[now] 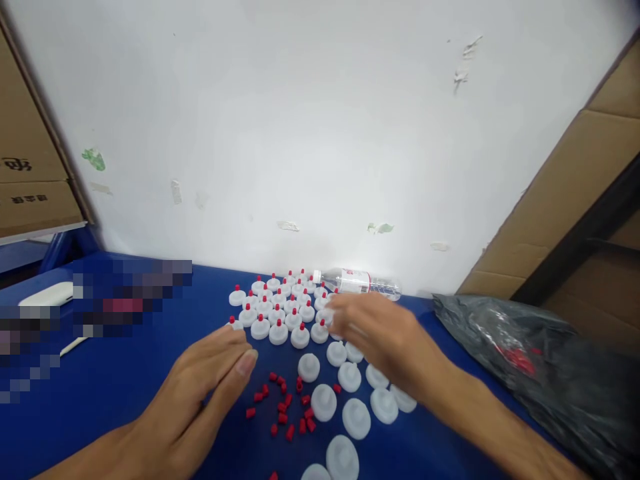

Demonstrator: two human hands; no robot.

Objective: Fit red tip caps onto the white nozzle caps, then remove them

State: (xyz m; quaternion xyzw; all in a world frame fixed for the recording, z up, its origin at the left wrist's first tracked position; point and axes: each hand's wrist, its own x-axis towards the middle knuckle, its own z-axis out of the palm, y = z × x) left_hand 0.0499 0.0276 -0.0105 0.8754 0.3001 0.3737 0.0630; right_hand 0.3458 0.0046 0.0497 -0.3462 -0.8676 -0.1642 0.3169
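On the blue table (125, 387) stand several white round caps with red tips (278, 308) in rows near the wall. Closer to me lie several plain white caps (350, 413) and a scatter of small red plugs (287, 403). My left hand (200, 393) rests flat on the table with fingers stretched out, its fingertips by the left end of the capped rows. My right hand (380, 333) is blurred by motion, reaching over the right end of the rows; I cannot see its fingers clearly.
A clear plastic bottle (357, 281) lies on its side against the white wall. A black plastic bag (540, 367) with red pieces inside sits at the right. Cardboard boxes (30, 160) stand left and right. A white object (47, 293) lies at the left.
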